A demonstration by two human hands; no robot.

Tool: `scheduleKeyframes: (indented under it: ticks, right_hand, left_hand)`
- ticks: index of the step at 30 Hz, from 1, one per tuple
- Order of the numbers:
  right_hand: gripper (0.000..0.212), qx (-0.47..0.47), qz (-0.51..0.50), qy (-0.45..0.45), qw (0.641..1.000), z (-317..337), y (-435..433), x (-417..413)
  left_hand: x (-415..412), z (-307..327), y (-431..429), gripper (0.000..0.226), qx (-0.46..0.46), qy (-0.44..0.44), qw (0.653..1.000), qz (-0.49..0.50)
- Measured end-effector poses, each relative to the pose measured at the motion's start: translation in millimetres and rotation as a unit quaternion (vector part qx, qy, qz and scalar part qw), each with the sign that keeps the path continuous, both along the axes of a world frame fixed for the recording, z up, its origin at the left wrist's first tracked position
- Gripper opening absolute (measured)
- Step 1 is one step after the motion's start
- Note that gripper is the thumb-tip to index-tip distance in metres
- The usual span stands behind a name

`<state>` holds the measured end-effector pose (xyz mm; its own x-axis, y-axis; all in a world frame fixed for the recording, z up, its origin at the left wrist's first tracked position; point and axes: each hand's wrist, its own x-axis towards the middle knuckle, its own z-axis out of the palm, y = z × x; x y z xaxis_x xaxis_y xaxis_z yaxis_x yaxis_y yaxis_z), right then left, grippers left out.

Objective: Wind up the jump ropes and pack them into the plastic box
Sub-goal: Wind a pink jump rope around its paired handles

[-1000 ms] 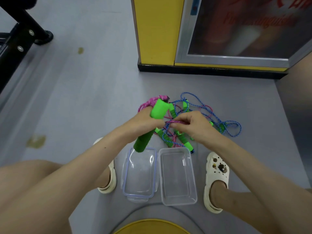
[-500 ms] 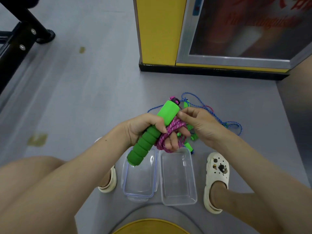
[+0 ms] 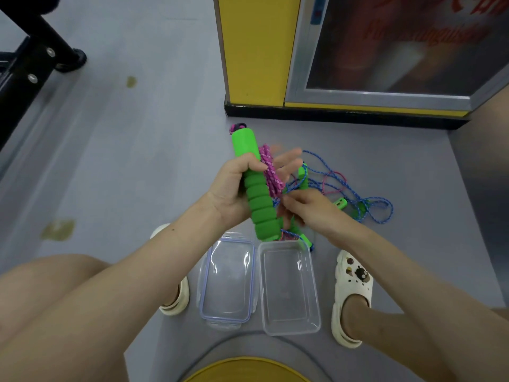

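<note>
Loops of pink rope (image 3: 271, 175) beside ribbed green handle (image 3: 260, 205), left hand (image 3: 228, 188) gripping both

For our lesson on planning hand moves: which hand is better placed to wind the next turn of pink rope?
Right. The right hand pinches the pink rope just below the coils and can lead it round. The left hand grips the green handle, coils looped over its fingers.

Red lettering (image 3: 429, 37) crosses the glass panel (image 3: 391, 70) beside the yellow cabinet (image 3: 256, 51) (blurred; only a stretch like "nguish" can be made out).
</note>
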<state>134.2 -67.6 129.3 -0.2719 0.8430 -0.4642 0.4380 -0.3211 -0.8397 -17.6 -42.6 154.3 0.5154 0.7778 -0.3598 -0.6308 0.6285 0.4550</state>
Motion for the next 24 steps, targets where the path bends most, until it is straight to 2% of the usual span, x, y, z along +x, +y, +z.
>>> scheduleKeyframes:
  ticks: [2,4,5,8,9,12,13,14,18,21,24]
  right_hand:
    - [0.024,0.006,0.039,-0.006,0.999,0.1,-0.2,-1.3]
    - [0.019,0.02,0.076,-0.01,0.997,-2.2,-1.5,-3.2]
    - [0.018,0.026,0.089,-0.017,0.996,-2.6,-2.7,-3.3]
    - [0.014,0.066,0.08,-0.053,0.993,-4.6,-1.3,0.0]
    - [0.012,0.081,0.062,-0.059,0.993,-2.7,0.8,1.8]
    - [0.006,0.108,0.003,-0.034,0.994,4.2,7.2,6.9]
    - [0.008,0.113,-0.008,-0.026,0.993,5.9,8.2,7.5]
    - [0.011,0.117,-0.02,-0.019,0.993,6.9,8.7,7.8]
    - [0.021,0.113,-0.076,0.042,0.99,11.0,7.2,5.1]
    - [0.013,0.086,-0.092,0.087,0.988,15.8,6.0,4.3]
    - [0.01,0.069,-0.102,0.114,0.986,16.6,6.8,3.8]
  left_hand:
    - [1.4,0.7,3.0,0.034,-0.043,0.083,0.994,0.059]
    - [0.0,-4.6,6.2,0.02,-0.05,0.193,0.977,0.072]
    - [-1.9,-8.8,7.0,0.02,-0.025,0.271,0.961,0.054]
    - [-6.6,-15.1,4.5,0.045,0.108,0.472,0.874,-0.04]
    - [-7.9,-16.0,3.2,0.047,0.14,0.505,0.848,-0.076]
    - [-10.7,-16.0,0.2,0.016,0.207,0.55,0.791,-0.169]
    - [-12.5,-15.6,-0.6,0.017,0.216,0.56,0.776,-0.194]
    - [-14.8,-16.2,-1.3,0.019,0.214,0.549,0.778,-0.216]
    - [-21.3,-15.9,-6.1,0.024,0.157,0.391,0.853,-0.308]
    - [-27.7,-15.6,-5.6,0.029,0.136,0.237,0.889,-0.368]
    - [-32.5,-18.2,-3.0,0.039,0.128,0.112,0.91,-0.379]
